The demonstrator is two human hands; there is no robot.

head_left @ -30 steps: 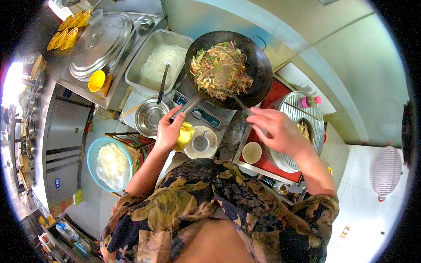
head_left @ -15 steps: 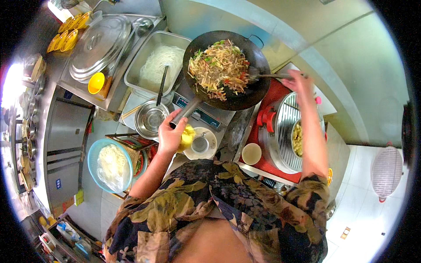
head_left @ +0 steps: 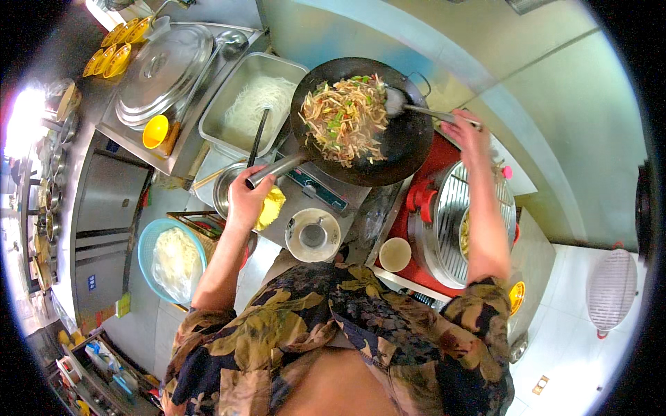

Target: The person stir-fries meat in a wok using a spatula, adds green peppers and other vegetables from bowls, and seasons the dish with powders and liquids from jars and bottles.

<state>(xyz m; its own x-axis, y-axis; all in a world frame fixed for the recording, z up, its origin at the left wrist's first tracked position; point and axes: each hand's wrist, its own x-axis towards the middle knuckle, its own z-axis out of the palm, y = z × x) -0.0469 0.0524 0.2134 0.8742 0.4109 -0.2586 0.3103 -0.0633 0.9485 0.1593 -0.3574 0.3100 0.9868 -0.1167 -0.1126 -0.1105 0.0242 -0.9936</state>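
My left hand (head_left: 248, 197) is closed around the long handle (head_left: 276, 170) of a dark wok (head_left: 406, 149). A bunched yellow cloth (head_left: 270, 206) shows beside that hand, against its right edge; how it is held is hidden. In the wok lies a heap of stir-fried pale strips (head_left: 345, 118) with green and red bits. My right hand (head_left: 469, 133) grips the metal handle of a wok spatula (head_left: 433, 113), whose blade rests at the heap's right edge. Below the wok sits a stove or cooker with a control panel (head_left: 316, 188).
A steel pan of white noodles (head_left: 243, 97) stands left of the wok. A whitish bowl (head_left: 290, 232) and a cream cup (head_left: 396, 254) are near me. At right is a steamer (head_left: 437, 256) with red handles; a lidded pot (head_left: 166, 69) stands far left, a blue basket (head_left: 146, 277) lower left.
My left hand has shifted left with the wok handle and yellow cloth. The right hand has moved slightly down, and the spatula blade now shows plainly by the food, which is heaped closer together.
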